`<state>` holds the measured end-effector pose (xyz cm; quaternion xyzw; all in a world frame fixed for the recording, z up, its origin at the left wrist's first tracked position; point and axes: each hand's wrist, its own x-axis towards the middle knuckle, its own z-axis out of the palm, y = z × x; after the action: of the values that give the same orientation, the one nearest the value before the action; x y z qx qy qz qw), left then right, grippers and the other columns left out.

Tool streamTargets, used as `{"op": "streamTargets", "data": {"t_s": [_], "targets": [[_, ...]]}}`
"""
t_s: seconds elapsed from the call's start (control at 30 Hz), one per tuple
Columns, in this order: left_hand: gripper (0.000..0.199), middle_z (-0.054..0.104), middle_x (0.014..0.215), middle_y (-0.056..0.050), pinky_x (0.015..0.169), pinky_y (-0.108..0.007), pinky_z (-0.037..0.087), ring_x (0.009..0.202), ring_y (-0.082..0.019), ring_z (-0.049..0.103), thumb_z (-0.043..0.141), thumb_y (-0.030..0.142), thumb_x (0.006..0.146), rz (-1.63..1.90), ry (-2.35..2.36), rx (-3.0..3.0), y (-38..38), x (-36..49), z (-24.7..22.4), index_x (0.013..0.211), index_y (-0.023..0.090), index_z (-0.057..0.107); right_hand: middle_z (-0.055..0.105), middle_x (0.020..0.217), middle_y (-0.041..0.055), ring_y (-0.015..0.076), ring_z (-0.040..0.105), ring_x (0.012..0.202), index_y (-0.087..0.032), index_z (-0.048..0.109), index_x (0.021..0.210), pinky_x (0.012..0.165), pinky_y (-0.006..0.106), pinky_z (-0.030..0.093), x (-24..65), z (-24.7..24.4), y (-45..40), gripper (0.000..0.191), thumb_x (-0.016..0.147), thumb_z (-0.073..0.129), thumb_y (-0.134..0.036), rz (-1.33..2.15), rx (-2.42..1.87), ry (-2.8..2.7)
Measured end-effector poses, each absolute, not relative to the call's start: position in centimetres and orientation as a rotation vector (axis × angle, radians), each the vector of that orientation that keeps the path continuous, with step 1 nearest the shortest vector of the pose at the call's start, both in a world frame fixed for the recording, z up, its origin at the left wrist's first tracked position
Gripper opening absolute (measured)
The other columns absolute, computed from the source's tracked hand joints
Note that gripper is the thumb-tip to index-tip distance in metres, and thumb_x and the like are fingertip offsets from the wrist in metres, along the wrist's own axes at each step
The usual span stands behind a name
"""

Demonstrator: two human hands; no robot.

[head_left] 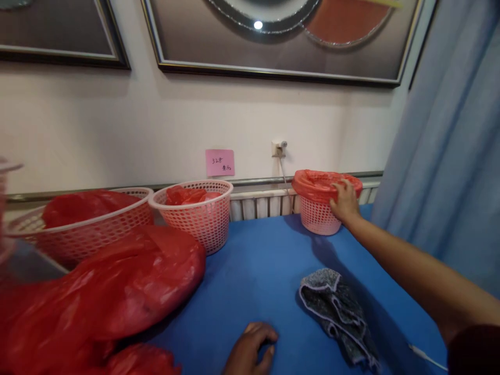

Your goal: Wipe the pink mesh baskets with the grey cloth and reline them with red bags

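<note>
My right hand [346, 200] reaches to a small pink mesh basket [321, 216] at the back right. The basket is lined with a red plastic bag [302, 182] folded over its rim. My fingers are bent over the near right of that rim, with the thumb on the outside. My left hand [250, 351] is low over the blue tabletop [250, 281], fingers curled and thumb apart, holding nothing. A crumpled dark grey cloth [336, 312] with a pale stitched edge lies between the hands, nearer the right arm.
A large filled red plastic bag [140, 281] covers the left. Behind it stand a round pink basket [199, 219] and a wider basket [105, 229], both holding red plastic. A white cable [425, 357] lies lower right. A blue curtain [449, 156] hangs right.
</note>
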<state>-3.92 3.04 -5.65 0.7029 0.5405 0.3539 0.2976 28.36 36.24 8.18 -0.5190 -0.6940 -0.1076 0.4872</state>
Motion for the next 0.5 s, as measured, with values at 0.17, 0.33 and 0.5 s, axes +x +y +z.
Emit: {"op": "streamTargets", "data": {"t_s": [0.17, 0.33, 0.5], "targets": [[0.025, 0.075, 0.106, -0.006, 0.099, -0.036, 0.049, 0.106, -0.022, 0.066, 0.059, 0.009, 0.081, 0.897, 1.477, 1.826, 2.0, -2.8, -4.9, 0.097, 0.022, 0.072, 0.046, 0.148, 0.0179, 0.0363, 0.045, 0.139, -0.023, 0.061, 0.125, 0.115, 0.059, 0.041, 23.6, 3.2, 25.6, 0.037, 0.089, 0.057, -0.025, -0.106, -1.008, -1.767], [0.028, 0.076, 0.103, -0.005, 0.100, -0.039, 0.046, 0.106, -0.024, 0.065, 0.061, 0.010, 0.076, 0.862, 1.496, 1.796, 1.6, -2.1, -4.6, 0.097, 0.021, 0.075, 0.050, 0.150, 0.0100, 0.0294, 0.054, 0.137, -0.030, 0.062, 0.128, 0.103, 0.052, 0.056, 16.6, -3.9, 11.4, 0.038, 0.091, 0.057, -0.027, 0.321, -0.836, -1.839], [0.022, 0.076, 0.105, -0.007, 0.101, -0.041, 0.048, 0.105, -0.026, 0.066, 0.059, 0.015, 0.081, 0.936, 1.562, 1.720, 0.7, -1.7, -4.4, 0.096, 0.021, 0.075, 0.062, 0.138, 0.0150, 0.0278, 0.071, 0.112, -0.023, 0.072, 0.114, 0.081, 0.041, 0.065, 12.2, -8.6, 7.0, 0.030, 0.089, 0.058, -0.031, 0.741, -0.846, -1.698]]}}
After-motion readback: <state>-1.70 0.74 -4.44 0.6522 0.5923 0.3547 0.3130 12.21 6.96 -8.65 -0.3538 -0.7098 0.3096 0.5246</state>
